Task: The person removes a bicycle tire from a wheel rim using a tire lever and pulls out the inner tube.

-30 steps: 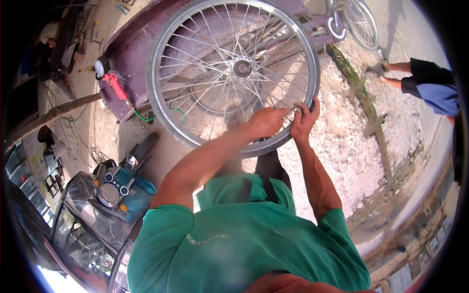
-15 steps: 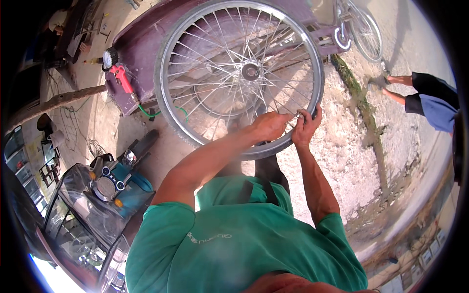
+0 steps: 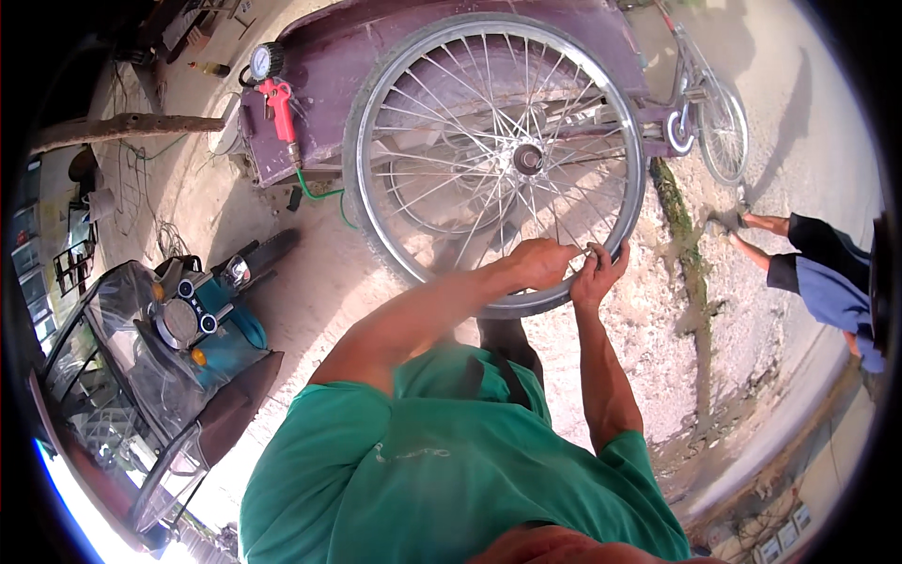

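1. Steel rim of the spoked bicycle wheel (image 3: 498, 160) stands upright in the middle of the view, and both hands meet on its lower edge, at about 5 o'clock from the hub (image 3: 527, 158).
2. To do this work well, I judge the wheel must stay steady while the fingers act at one spot only; pressing evenly from both sides of the rim should keep it from twisting.
3. The left hand (image 3: 542, 263) is curled nearly closed, its fingers wrapped over the inner side of the rim near the spoke ends. Whether it pinches some small part I cannot tell.
4. The right hand (image 3: 598, 273) is also almost closed, thumb and fingers hooked on the rim just beside the left hand; the two hands nearly touch.
5. Behind the wheel, at 12 o'clock, lies a dark purple vehicle body (image 3: 423, 47).
6. A red air inflator with round gauge (image 3: 274, 89) hangs at 10 o'clock from the wheel.
7. A teal machine under plastic (image 3: 202, 320) stands at 8 o'clock.
8. Another person's legs (image 3: 808, 263) are at 3 o'clock, well apart, and a second bicycle wheel (image 3: 722, 132) at 2 o'clock.
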